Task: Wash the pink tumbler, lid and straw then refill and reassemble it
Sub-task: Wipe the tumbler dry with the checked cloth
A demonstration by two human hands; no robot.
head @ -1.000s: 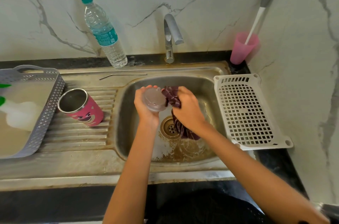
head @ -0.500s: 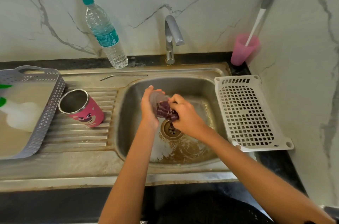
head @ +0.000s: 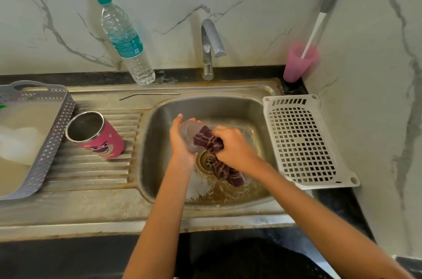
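Over the sink basin [head: 159,119], my left hand [head: 180,141] grips the clear round lid [head: 188,131]. My right hand [head: 235,148] presses a dark maroon cloth [head: 207,140] against the lid; the cloth's tail hangs down over the drain. The pink tumbler [head: 100,139] with a cartoon face stands open and upright on the ribbed drainboard to the left. A thin metal straw [head: 148,95] lies on the sink's back ledge.
A water bottle [head: 124,41] with a teal cap stands at the back wall beside the tap [head: 211,46]. A pink cup [head: 299,61] holding a brush is in the right corner. A white perforated tray [head: 303,141] lies right of the basin, a grey basket [head: 45,132] at the left.
My right hand has pushed the cloth across the lid's face, and both hands have dropped slightly lower over the drain. The tumbler and straw have not moved.
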